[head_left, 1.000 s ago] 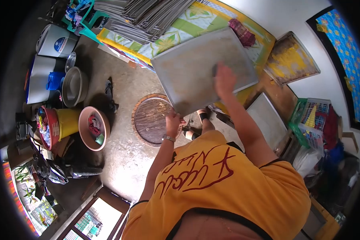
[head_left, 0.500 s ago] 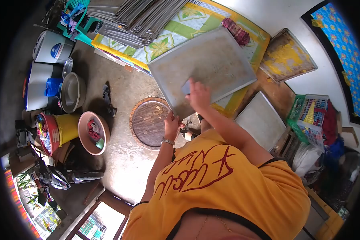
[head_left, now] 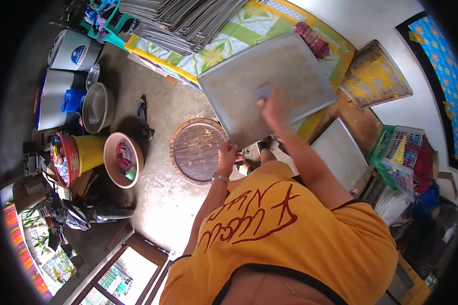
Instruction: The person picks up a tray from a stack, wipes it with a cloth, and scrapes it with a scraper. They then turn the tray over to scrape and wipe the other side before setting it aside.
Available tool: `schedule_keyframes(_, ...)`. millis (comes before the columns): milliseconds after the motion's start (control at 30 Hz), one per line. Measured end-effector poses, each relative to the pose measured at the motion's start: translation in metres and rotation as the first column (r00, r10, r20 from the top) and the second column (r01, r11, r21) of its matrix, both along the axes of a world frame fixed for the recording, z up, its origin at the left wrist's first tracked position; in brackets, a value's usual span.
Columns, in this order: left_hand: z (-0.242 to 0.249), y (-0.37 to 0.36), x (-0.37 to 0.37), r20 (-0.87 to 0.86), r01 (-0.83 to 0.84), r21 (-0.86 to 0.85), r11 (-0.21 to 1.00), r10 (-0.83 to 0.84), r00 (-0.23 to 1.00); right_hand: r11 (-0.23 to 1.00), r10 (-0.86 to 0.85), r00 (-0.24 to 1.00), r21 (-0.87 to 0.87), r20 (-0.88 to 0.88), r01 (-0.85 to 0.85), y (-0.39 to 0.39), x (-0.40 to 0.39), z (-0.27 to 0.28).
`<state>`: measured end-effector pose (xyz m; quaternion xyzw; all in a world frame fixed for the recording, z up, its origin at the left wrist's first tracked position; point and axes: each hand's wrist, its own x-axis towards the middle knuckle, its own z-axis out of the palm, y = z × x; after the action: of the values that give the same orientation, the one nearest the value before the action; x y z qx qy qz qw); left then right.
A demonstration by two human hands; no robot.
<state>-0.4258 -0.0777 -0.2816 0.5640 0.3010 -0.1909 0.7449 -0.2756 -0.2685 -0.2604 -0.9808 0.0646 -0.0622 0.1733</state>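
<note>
The left hand grips the lower edge of a metal tray held tilted above the floor. The right hand presses a small pad onto its surface.

Tray held above floor, left hand at its lower edge, right hand on its face over small pad. Round cover on floor below tray. Basin left of cover, bucket beside basin. Tray stack on bench behind. Second tray right.
</note>
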Motion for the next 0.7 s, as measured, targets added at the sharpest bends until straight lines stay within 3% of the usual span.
schedule_keyframes(33,0.003,-0.001,0.000,0.011,0.022,0.009,1.000,-0.022,1.000,0.997,-0.077,0.997,-0.029,0.008,0.077,-0.020,0.013,0.013)
schedule_keyframes(133,0.001,-0.002,0.003,-0.013,0.058,0.025,0.998,-0.058,0.998,0.998,-0.015,0.994,-0.062,-0.108,0.008,0.005,0.012,0.019)
schedule_keyframes(200,0.004,-0.005,0.004,-0.023,0.035,0.018,0.999,-0.035,0.999,0.970,0.209,0.978,-0.132,0.020,-0.205,0.059,-0.023,-0.007)
schedule_keyframes(267,-0.004,0.001,0.002,-0.050,0.035,-0.023,0.999,-0.036,0.998,0.886,0.463,0.867,0.127,-0.183,-0.447,0.079,-0.050,0.015)
schedule_keyframes(367,0.022,0.005,-0.004,0.039,0.020,0.008,1.000,-0.020,0.999,0.958,0.233,0.954,0.216,-0.191,-0.191,0.023,-0.016,0.035)
schedule_keyframes(400,0.026,0.009,-0.007,0.035,0.019,0.009,1.000,-0.020,0.999,0.958,0.095,0.995,0.267,0.027,-0.099,-0.012,-0.001,0.017)
schedule_keyframes(467,0.028,0.017,-0.009,-0.003,0.079,0.053,0.995,-0.079,0.997,0.977,-0.213,0.976,-0.009,0.038,0.214,-0.083,0.038,0.039)
schedule_keyframes(533,0.027,0.023,-0.003,-0.074,0.207,0.134,0.969,-0.198,0.977,0.883,-0.455,0.890,-0.140,-0.029,0.447,-0.150,0.084,0.024)
schedule_keyframes(567,0.015,0.021,0.001,0.077,0.162,0.261,0.952,-0.188,0.979,0.830,-0.542,0.840,-0.167,-0.015,0.532,-0.171,0.106,0.005)
schedule_keyframes(633,-0.019,0.015,0.009,0.361,0.015,0.477,0.879,-0.212,0.908,0.884,-0.462,0.881,-0.139,-0.100,0.447,-0.154,0.126,0.027)
schedule_keyframes(667,-0.021,0.017,0.013,0.307,0.047,0.474,0.879,-0.216,0.927,0.906,-0.419,0.897,-0.123,-0.143,0.404,-0.136,0.132,0.036)
schedule_keyframes(700,-0.022,0.020,0.018,0.252,0.080,0.470,0.879,-0.221,0.942,0.965,-0.249,0.945,-0.138,-0.212,0.223,-0.108,0.131,0.036)
